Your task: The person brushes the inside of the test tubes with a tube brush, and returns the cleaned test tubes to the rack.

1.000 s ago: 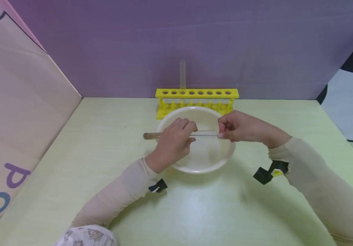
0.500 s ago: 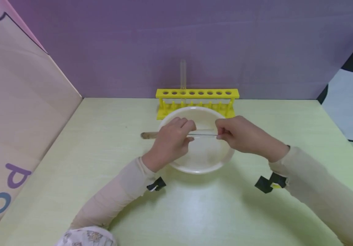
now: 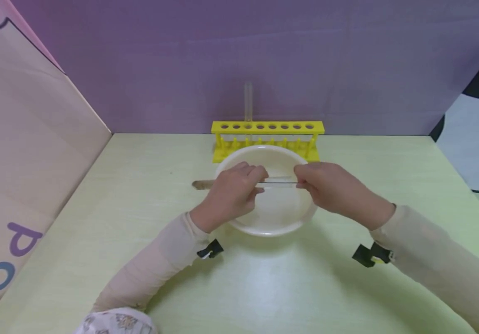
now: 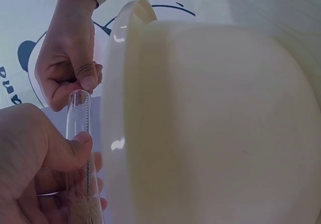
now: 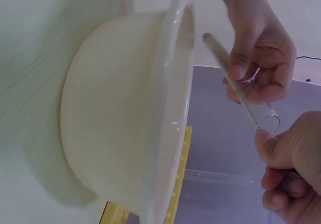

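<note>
Over a cream basin point(image 3: 270, 230), my left hand point(image 3: 228, 192) grips a clear glass test tube point(image 4: 76, 118), held nearly level in the head view. Inside the tube is a test tube brush point(image 4: 86, 210), its pale bristles toward the closed end, which sticks out past the left hand. The brush's twisted wire leaves the tube's open mouth. My right hand point(image 3: 339, 191) pinches that wire close by the mouth, as the right wrist view shows. The left thumb point(image 4: 75, 151) presses along the glass, with fingers curled beneath.
Behind the basin stands a yellow test tube rack point(image 3: 267, 127), partly hidden by the basin. One clear tube point(image 3: 248, 102) rises from it. A purple panel point(image 3: 181, 69) closes off the back of the table point(image 3: 160, 162).
My right hand has turned over, its wrist and forearm lower and nearer me, still pinching the wire. The left hand and tube have shifted only slightly.
</note>
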Motion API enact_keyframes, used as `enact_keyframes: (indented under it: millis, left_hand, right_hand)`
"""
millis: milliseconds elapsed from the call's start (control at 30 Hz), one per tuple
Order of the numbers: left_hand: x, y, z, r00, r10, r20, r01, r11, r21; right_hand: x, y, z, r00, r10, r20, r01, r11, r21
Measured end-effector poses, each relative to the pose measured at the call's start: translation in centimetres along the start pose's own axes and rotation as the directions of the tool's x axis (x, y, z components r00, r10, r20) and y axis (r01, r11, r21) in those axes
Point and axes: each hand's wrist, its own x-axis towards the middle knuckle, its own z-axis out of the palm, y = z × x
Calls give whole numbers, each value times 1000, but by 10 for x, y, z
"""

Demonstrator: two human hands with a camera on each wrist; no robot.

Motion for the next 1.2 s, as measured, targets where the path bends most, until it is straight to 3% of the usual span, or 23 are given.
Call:
enact_keyframes:
  millis: [100,167,333,500,733,933,1067,1200]
  left_hand:
    - [0,0,-2,1000,-12,24,12,1000,-3]
    - [1,0,-4,999,-23,42,24,1000,-6]
    - [2,0,-5,997,-39,67,41,999,-19]
    - [3,1,-6,994,-59,93,65,996,-57]
    - [7,3,-8,977,-125,171,148,980,-132]
    - [8,3,-6,964,-124,234,170,967,-191]
    - [8,3,-6,955,-112,276,168,967,-190]
    - [9,4,-6,935,-95,342,176,961,-214]
  right_hand:
    - [-2,3,6,992,-89,-92,81,993,-89]
    - [-3,7,9,971,-178,-161,154,976,-151]
    - [-4,14,13,884,-388,-262,312,905,-289]
    - [-3,20,14,808,-516,-284,395,832,-389]
    - [-4,28,20,726,-615,-309,457,766,-452]
    - [-8,36,25,647,-698,-307,484,687,-542]
    - [-9,39,25,618,-723,-309,488,661,-571]
    - [-10,42,26,585,-743,-324,503,646,-575]
